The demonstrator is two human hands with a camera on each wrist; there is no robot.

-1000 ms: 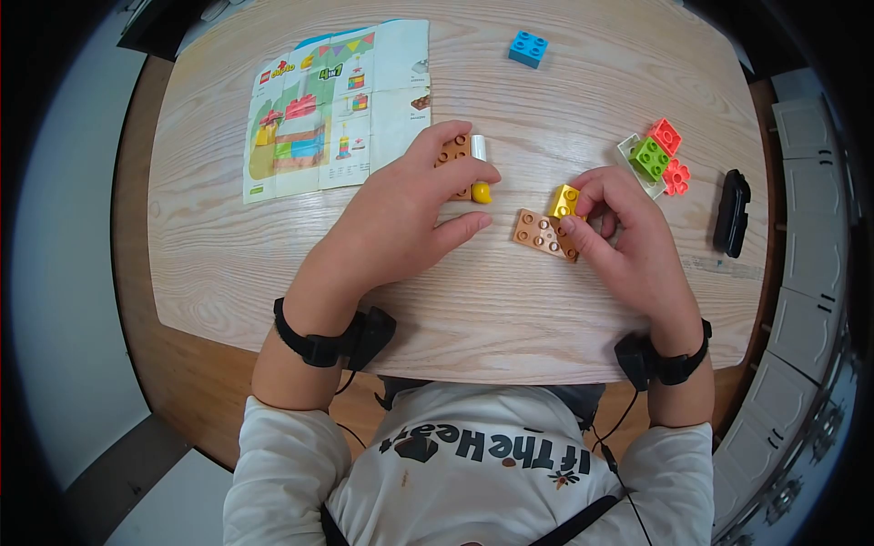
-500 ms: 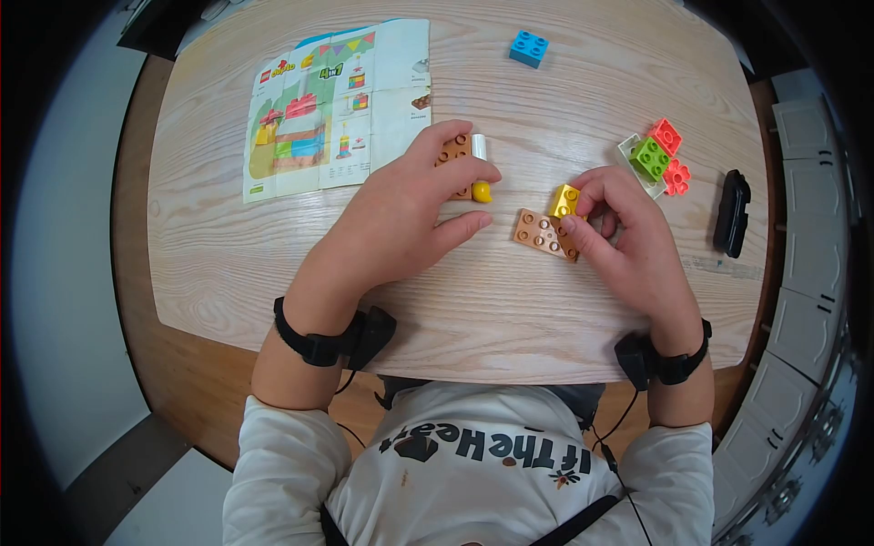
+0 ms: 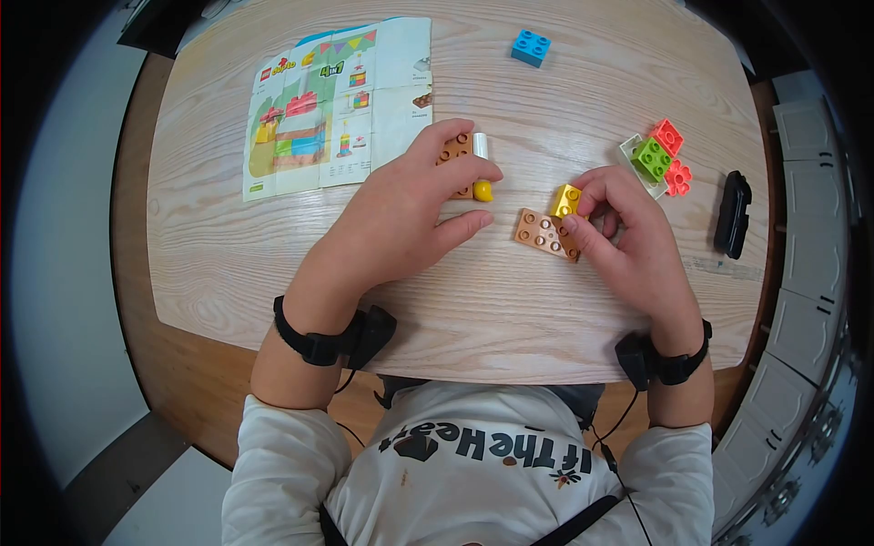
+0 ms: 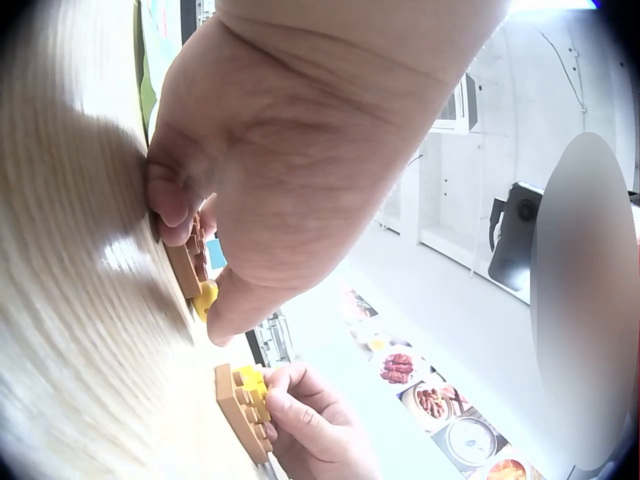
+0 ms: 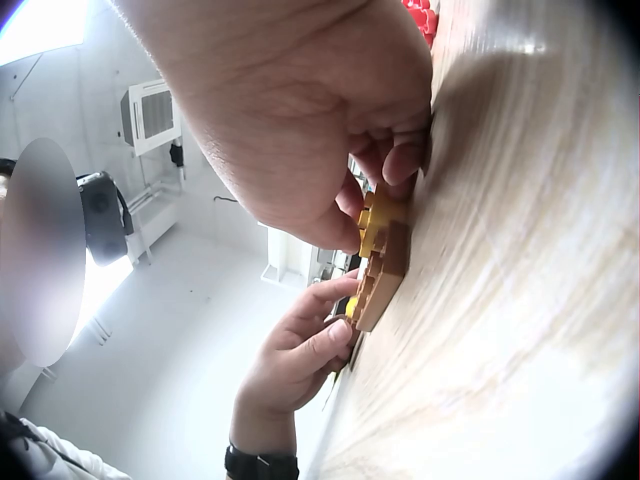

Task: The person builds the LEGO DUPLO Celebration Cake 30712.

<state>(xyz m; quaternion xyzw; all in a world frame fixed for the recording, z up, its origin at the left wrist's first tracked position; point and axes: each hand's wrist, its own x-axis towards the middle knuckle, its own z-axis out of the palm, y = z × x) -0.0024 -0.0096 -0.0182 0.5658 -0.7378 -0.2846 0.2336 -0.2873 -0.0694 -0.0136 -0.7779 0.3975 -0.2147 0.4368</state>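
My right hand (image 3: 624,223) pinches a yellow brick (image 3: 565,200) between thumb and fingers. The brick sits against the upper edge of a light brown studded plate (image 3: 539,231), whose right end is partly covered by my thumb. In the right wrist view the yellow brick (image 5: 374,222) overlaps the plate (image 5: 388,285). My left hand (image 3: 410,200) rests loosely over a darker brown studded brick (image 3: 462,146), most of it hidden under the fingers. Beside that brick are a white piece (image 3: 480,146) and a rounded yellow piece (image 3: 482,191). The left thumb stands apart below them.
A printed instruction sheet (image 3: 391,55) lies at the back left. At the back stands a blue brick (image 3: 530,47). To the right, a green brick (image 3: 651,159) sits among red pieces (image 3: 667,136) and a white piece, with a black case (image 3: 732,214) further right.
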